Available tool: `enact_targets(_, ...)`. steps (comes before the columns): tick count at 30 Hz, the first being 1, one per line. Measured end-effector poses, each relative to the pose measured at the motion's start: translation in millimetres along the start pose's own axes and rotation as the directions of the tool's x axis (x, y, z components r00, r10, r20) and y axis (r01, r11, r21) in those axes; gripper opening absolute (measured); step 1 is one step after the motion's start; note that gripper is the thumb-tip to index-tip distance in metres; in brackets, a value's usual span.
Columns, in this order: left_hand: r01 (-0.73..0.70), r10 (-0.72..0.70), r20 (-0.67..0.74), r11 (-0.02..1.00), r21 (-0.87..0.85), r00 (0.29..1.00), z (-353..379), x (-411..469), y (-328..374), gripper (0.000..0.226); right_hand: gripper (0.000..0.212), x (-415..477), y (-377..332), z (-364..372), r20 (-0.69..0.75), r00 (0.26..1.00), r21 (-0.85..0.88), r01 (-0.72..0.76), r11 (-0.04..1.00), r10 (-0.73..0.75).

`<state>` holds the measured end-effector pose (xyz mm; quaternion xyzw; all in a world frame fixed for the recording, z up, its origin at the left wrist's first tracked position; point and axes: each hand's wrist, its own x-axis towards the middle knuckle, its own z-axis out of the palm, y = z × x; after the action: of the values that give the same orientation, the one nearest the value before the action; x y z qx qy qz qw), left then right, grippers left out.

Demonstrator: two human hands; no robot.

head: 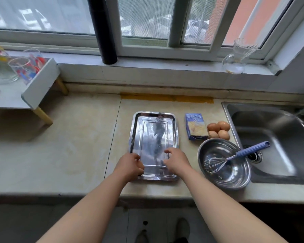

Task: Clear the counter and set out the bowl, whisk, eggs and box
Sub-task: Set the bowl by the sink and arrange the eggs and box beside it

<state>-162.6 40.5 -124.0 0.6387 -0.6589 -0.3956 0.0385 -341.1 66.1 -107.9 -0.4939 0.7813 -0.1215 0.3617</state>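
Observation:
A shiny steel tray (175,130) lies flat in the middle of the counter. My left hand (130,166) curls over its near left rim. My right hand (176,160) rests on the tray's near right part, fingers spread and bent. Whether either hand truly grips the tray is unclear. To the right stands a steel bowl (235,179) with a blue-handled whisk (249,149) lying in it, handle pointing toward the sink. Behind the bowl lie a blue and cream box (196,126) and several brown eggs (218,129).
A steel sink (274,134) fills the right side. A white rack (40,85) with printed glasses (25,69) stands at the left. A glass jug (237,58) and a black pipe (104,30) are on the windowsill. Yellow tape (167,98) marks the counter's back.

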Motion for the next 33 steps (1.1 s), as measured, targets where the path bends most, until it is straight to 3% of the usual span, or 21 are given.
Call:
enact_targets(5, -0.017, 0.02, -0.037, 0.996, 0.089, 0.999, 5.1, 0.8, -4.5, 0.052, 0.051, -1.9, 12.9, 5.3, -0.092, 0.994, -0.046, -0.057, 0.997, 0.053)
enact_targets(11, -0.005, 0.009, -0.049, 0.996, 0.088, 0.999, 12.1, 3.0, -6.6, 0.055, 0.054, 2.0, 26.5, 13.7, -0.079, 0.977, -0.023, -0.198, 0.98, 0.196)
enact_targets(18, 0.016, -0.015, -0.068, 1.0, 0.018, 0.998, 11.4, 4.5, -5.0, 0.058, 0.041, 7.6, 30.3, 10.7, -0.095, 0.977, -0.047, -0.195, 0.98, 0.19)
enact_targets(24, 0.017, -0.019, -0.043, 0.999, -0.051, 0.999, 12.9, 6.5, 3.4, 0.067, 0.048, 4.9, 27.1, 9.6, -0.195, 0.975, -0.094, -0.127, 0.987, 0.107)
enact_targets(26, -0.019, 0.015, -0.052, 0.996, -0.085, 0.999, 16.0, 6.9, 11.3, 0.066, 0.043, 4.8, 23.6, 8.2, -0.175, 0.983, -0.016, -0.055, 0.998, 0.052)
enact_targets(28, -0.069, 0.061, -0.073, 0.991, -0.112, 0.996, 19.0, 7.2, 21.5, 0.065, 0.034, 4.1, 18.0, 7.7, -0.055, 0.998, 0.207, -0.031, 0.978, 0.043)
enact_targets(31, -0.14, 0.13, -0.08, 0.981, -0.138, 0.988, 21.8, 6.1, 36.6, 0.064, 0.024, 0.7, 8.6, 7.3, 0.122, 0.992, 0.419, -0.068, 0.906, 0.018)
enact_targets(33, -0.182, 0.172, -0.078, 0.972, -0.149, 0.982, 22.6, 5.7, 44.0, 0.064, 0.028, -0.6, 5.2, 6.1, 0.202, 0.979, 0.514, -0.124, 0.849, 0.021)
